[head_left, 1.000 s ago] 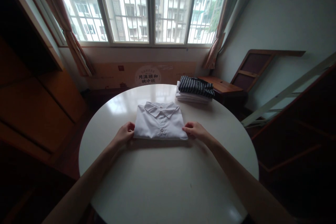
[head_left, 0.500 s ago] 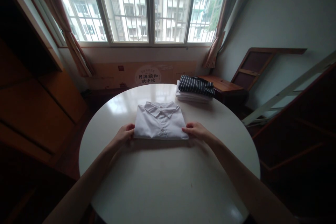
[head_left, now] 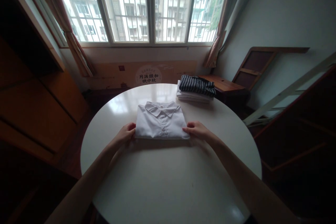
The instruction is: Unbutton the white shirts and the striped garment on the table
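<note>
A white collared shirt (head_left: 161, 120), folded into a flat rectangle, lies on the round white table (head_left: 147, 182) with its collar toward the window. My left hand (head_left: 128, 132) pinches the near left edge of the shirt. At the opposite side, my right hand (head_left: 196, 130) grips the near right edge, thumb on top. The fingers beneath the cloth are hidden in both hands.
Toward the back right of the table sits a stack of folded clothes, a black striped garment (head_left: 196, 84) over white ones (head_left: 193, 96). Beyond the rim stand a wooden cabinet (head_left: 223, 83) and a long printed box (head_left: 112, 73) under the window.
Both hands keep hold of the shirt, and it has barely moved on the table. The whole view has shifted very slightly.
</note>
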